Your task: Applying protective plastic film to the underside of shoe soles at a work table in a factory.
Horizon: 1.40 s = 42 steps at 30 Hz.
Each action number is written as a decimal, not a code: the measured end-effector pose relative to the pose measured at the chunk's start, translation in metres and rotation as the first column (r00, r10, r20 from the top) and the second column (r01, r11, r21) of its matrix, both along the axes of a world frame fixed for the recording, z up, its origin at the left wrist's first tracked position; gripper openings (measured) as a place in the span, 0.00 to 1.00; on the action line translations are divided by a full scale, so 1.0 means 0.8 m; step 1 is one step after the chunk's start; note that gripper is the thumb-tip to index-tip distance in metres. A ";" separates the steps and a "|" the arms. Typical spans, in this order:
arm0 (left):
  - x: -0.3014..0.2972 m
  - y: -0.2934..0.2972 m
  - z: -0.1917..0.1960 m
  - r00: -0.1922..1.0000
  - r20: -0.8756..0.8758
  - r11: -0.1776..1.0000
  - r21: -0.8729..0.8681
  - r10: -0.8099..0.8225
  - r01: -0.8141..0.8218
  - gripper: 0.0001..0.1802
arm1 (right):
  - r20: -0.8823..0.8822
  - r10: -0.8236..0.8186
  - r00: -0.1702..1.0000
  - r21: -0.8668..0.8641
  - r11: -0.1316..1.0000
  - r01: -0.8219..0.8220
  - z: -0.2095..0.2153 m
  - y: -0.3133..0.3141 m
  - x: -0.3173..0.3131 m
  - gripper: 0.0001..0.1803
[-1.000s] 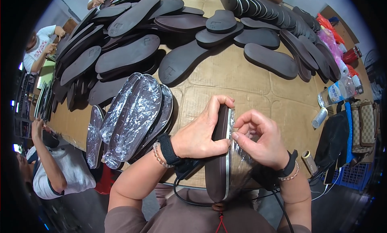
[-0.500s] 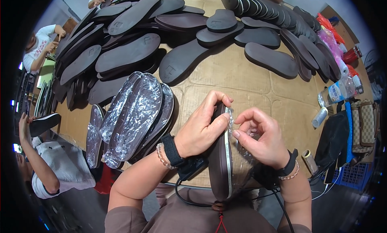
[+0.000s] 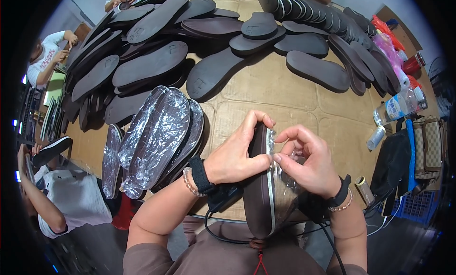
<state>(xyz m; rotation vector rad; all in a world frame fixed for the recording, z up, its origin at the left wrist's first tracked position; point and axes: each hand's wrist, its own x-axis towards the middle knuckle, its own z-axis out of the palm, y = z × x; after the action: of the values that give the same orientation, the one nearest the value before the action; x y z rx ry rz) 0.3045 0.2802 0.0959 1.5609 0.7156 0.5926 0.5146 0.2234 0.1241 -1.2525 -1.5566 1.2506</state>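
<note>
A dark brown shoe sole [image 3: 256, 199] stands on its long edge in front of me, with a pale strip running along its rim. My left hand [image 3: 230, 162] grips its upper part, fingers wrapped over the far end and the thumb pressed on the pale rim. Clear plastic film [image 3: 283, 194] hangs on the sole's right side. My right hand [image 3: 308, 163] pinches the film's edge close to the left thumb. Left of my forearm lie several soles wrapped in crinkled clear film [image 3: 164, 127].
Piles of bare dark soles [image 3: 149, 63] cover the far left, and a row of them [image 3: 318, 23] curves along the far right. A plastic bottle [image 3: 401, 105], cardboard tube [image 3: 365, 189] and checkered bag [image 3: 426, 149] are at right. Co-workers sit at the left; one person's hand holds a sole [image 3: 51, 149].
My left thumb has slid down along the sole's rim toward my right fingertips. The right hand stays almost in place, pinching the film. At left, a co-worker's arm has shifted.
</note>
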 end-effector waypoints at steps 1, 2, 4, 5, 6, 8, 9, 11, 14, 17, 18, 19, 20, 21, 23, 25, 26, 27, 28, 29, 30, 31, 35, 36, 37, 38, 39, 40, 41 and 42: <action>0.001 0.000 0.000 1.000 0.000 1.000 0.000 -0.001 0.001 0.35 | 0.001 0.002 1.000 -0.001 1.000 -0.002 0.000 0.000 0.000 0.13; 0.002 -0.001 -0.001 0.999 0.031 1.000 -0.023 0.021 -0.020 0.31 | 0.002 0.004 1.000 -0.003 1.000 -0.004 0.000 0.000 0.000 0.13; 0.002 -0.001 -0.002 0.997 0.061 0.998 -0.047 0.046 -0.043 0.28 | 0.001 0.008 1.000 -0.001 1.000 -0.008 -0.001 0.000 0.000 0.13; 0.001 0.000 -0.002 0.996 0.075 0.998 -0.019 0.053 -0.051 0.25 | 0.000 0.011 1.000 0.000 1.000 -0.011 -0.001 0.000 -0.001 0.14; 0.001 0.001 -0.003 0.994 0.091 0.998 0.008 0.059 -0.060 0.23 | 0.001 0.013 1.000 0.000 1.000 -0.013 -0.001 0.000 -0.001 0.14; 0.001 0.001 -0.005 0.992 0.101 0.997 -0.018 0.075 -0.073 0.22 | -0.025 0.010 1.000 -0.015 1.000 -0.010 0.000 -0.001 -0.003 0.14; 0.001 0.001 -0.006 0.990 0.108 0.995 -0.043 0.089 -0.084 0.21 | -0.025 0.012 1.000 -0.014 1.000 -0.012 0.000 -0.001 -0.004 0.14; -0.001 0.002 -0.002 0.994 0.089 0.995 -0.075 0.068 -0.062 0.23 | -0.031 0.013 0.999 -0.026 1.000 -0.013 0.000 -0.001 -0.003 0.15; -0.004 0.006 0.006 1.000 0.017 1.000 -0.021 -0.010 0.010 0.30 | -0.004 0.005 1.000 -0.041 0.999 -0.005 0.001 -0.002 -0.001 0.15; -0.008 0.006 0.006 0.993 -0.095 0.992 0.097 -0.074 0.083 0.40 | 0.000 0.009 1.000 -0.022 1.000 -0.009 0.002 -0.001 -0.001 0.15; -0.006 0.003 0.007 0.993 -0.102 0.994 0.089 -0.057 0.066 0.40 | 0.001 0.005 1.000 -0.021 1.000 -0.005 0.002 -0.001 -0.001 0.15; -0.005 0.001 0.008 0.993 -0.110 0.995 0.081 -0.040 0.049 0.41 | 0.007 0.006 1.000 -0.011 1.000 -0.006 0.003 -0.001 -0.001 0.16; -0.004 0.000 0.008 0.996 -0.087 0.996 0.076 -0.036 0.043 0.37 | 0.012 0.006 1.000 -0.001 1.000 -0.006 0.003 -0.001 0.000 0.16; -0.003 0.000 0.006 0.995 -0.087 0.996 0.077 -0.038 0.045 0.37 | 0.012 0.004 1.000 0.001 1.000 -0.004 0.004 -0.001 0.000 0.16; 0.000 -0.001 -0.001 1.000 0.025 1.000 -0.022 -0.002 0.002 0.30 | 0.009 0.004 1.000 -0.011 1.000 -0.003 0.005 -0.001 0.001 0.16; 0.001 -0.003 0.002 0.998 0.049 0.998 -0.060 0.025 -0.022 0.27 | 0.005 0.007 1.000 -0.025 1.000 -0.007 0.007 -0.001 0.002 0.17; 0.001 -0.004 0.003 0.996 0.073 0.994 -0.099 0.054 -0.047 0.23 | 0.002 0.012 1.000 -0.041 0.999 -0.012 0.008 0.000 0.002 0.17; 0.001 -0.004 0.003 0.996 0.074 0.994 -0.095 0.056 -0.048 0.23 | 0.003 0.014 1.000 -0.038 0.999 -0.014 0.009 0.000 0.003 0.17; 0.000 -0.003 0.002 0.994 0.072 0.993 -0.094 0.082 -0.075 0.20 | -0.042 0.025 0.999 -0.085 0.996 -0.028 0.010 -0.001 0.003 0.19; -0.001 -0.003 0.002 0.991 0.071 0.990 -0.093 0.109 -0.102 0.18 | -0.088 0.034 0.996 -0.131 0.990 -0.045 0.011 -0.001 0.003 0.20; 0.002 -0.006 0.009 0.983 0.099 0.977 -0.160 0.156 -0.139 0.14 | -0.083 0.033 0.996 -0.127 0.991 -0.043 0.014 -0.001 0.005 0.20; 0.004 -0.007 0.010 0.983 0.104 0.978 -0.155 0.154 -0.137 0.14 | -0.126 0.087 0.988 -0.163 0.981 -0.107 0.018 -0.002 0.008 0.22; 0.005 -0.002 -0.004 0.912 0.304 0.927 0.166 0.276 -0.336 0.16 | -0.135 0.142 0.981 -0.174 0.971 -0.165 0.034 -0.007 0.013 0.21; 0.004 0.000 -0.005 0.878 0.393 0.863 0.303 0.274 -0.405 0.18 | -0.132 0.147 0.980 -0.166 0.972 -0.168 0.035 -0.009 0.014 0.21; 0.003 0.002 -0.005 0.841 0.477 0.772 0.424 0.255 -0.474 0.20 | 0.065 0.035 0.997 0.137 0.990 -0.043 0.037 -0.011 0.016 0.18; 0.002 0.003 -0.004 0.840 0.480 0.766 0.431 0.253 -0.477 0.20 | 0.212 -0.134 0.968 0.445 0.895 0.026 0.040 -0.012 0.017 0.15; 0.001 0.004 -0.003 0.851 0.474 0.775 0.442 0.226 -0.452 0.22 | 0.211 -0.133 0.968 0.453 0.891 0.023 0.043 -0.013 0.019 0.15; 0.000 0.005 -0.002 0.862 0.466 0.782 0.454 0.199 -0.427 0.24 | 0.219 -0.193 0.956 0.511 0.858 0.056 0.047 -0.014 0.021 0.13; -0.001 0.005 0.001 0.872 0.457 0.788 0.467 0.172 -0.401 0.26 | 0.221 -0.253 0.942 0.567 0.819 0.086 0.051 -0.015 0.022 0.12; -0.003 0.006 0.004 0.935 0.318 0.828 0.473 0.158 -0.301 0.27 | 0.237 -0.252 0.938 0.573 0.816 0.075 0.050 -0.014 0.026 0.11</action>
<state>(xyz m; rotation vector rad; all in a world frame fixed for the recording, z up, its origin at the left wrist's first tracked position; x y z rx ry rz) 0.3019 0.2850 0.0991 1.8452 0.5667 1.2367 0.5352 0.2124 0.1643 -1.1827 -1.8092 0.4339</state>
